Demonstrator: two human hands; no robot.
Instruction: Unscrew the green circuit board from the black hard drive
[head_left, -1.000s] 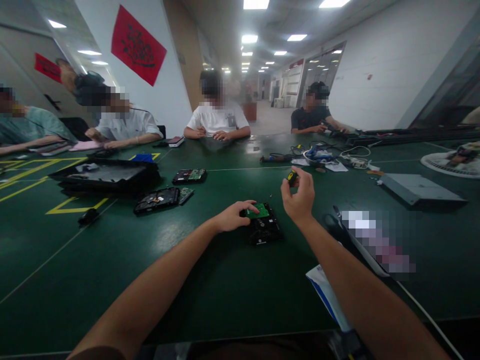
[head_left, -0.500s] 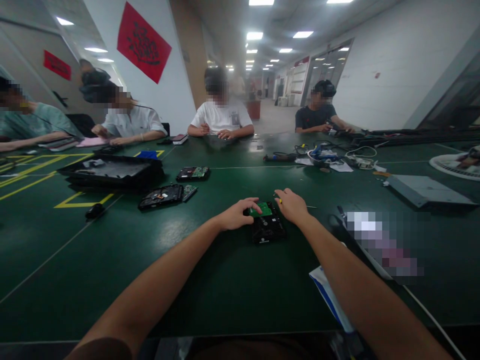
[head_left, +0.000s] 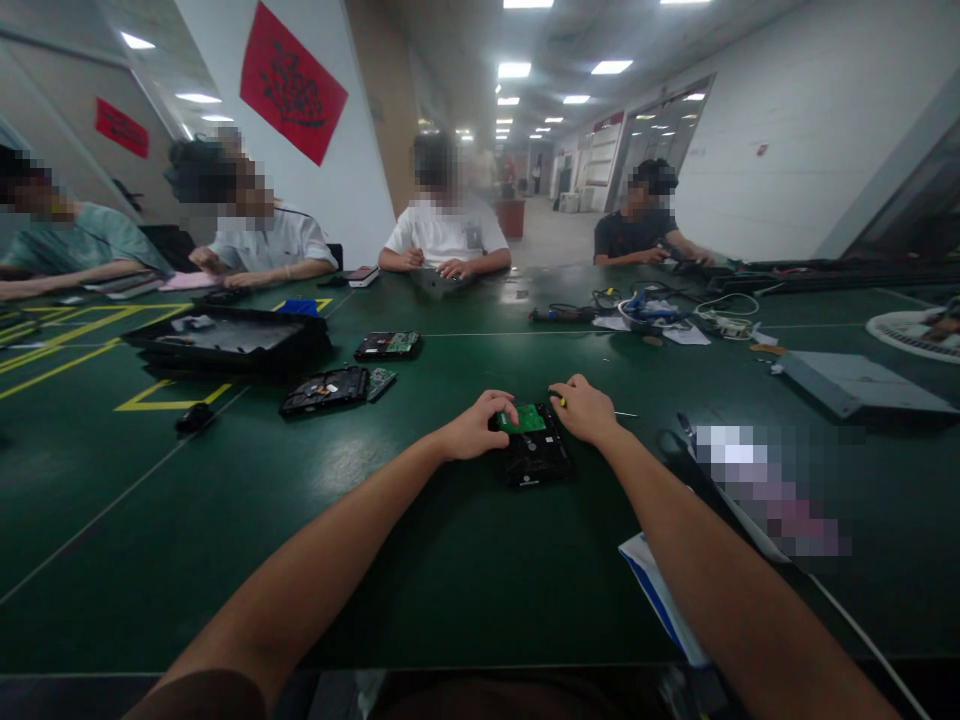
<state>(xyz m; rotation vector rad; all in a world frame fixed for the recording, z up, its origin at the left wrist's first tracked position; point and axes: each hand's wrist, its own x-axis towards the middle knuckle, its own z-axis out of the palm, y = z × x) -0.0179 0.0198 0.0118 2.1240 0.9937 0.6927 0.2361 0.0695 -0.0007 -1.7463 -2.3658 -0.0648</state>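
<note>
A black hard drive (head_left: 536, 460) with a green circuit board (head_left: 531, 418) at its far end lies on the green table before me. My left hand (head_left: 480, 425) grips its left side, thumb at the edge and index finger bent over the board. Just beyond the drive's right side, my right hand (head_left: 586, 408) is closed around a screwdriver (head_left: 625, 414). A bit of its yellow and black handle shows at the fingers, and its thin metal shaft sticks out to the right; the rest is hidden in my palm.
Left of centre lie an opened drive (head_left: 324, 391), another drive (head_left: 388, 345) and a black tray (head_left: 217, 338). Tangled cables (head_left: 649, 307) and a grey metal box (head_left: 862, 383) are to the right. A white and blue packet (head_left: 656, 590) lies under my right forearm. Several people sit opposite.
The fingers of my right hand have curled in slightly around the screwdriver handle. My left hand and the hard drive stay in place; the view has shifted a little.
</note>
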